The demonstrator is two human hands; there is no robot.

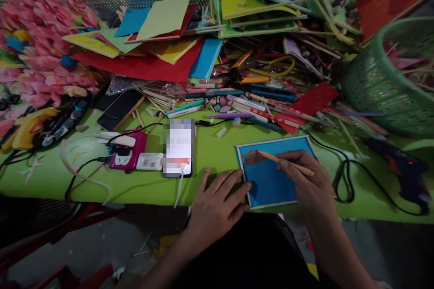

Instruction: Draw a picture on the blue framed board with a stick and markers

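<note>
A blue card (278,185) edged with thin pale sticks lies on the green table. Near its upper left corner is a brown shape with an orange outline (253,158). My right hand (307,183) is closed around a tan, pen-like tool (298,167), whose tip meets the top of that shape. I cannot tell whether the tool is a pen or a brush. Stretched flat, my left hand (220,198) has its fingers apart, with fingertips at the card's left edge. A lit phone (178,144) lies just beyond my left hand, its screen blurred.
A pink power adapter (135,153) with cables sits on the left. Pens, sticks and red paper (315,101) crowd the back, below stacked framed cards (257,6). At right stand a green basket (369,76) and a dark glue gun (405,171) with its cord beside the card.
</note>
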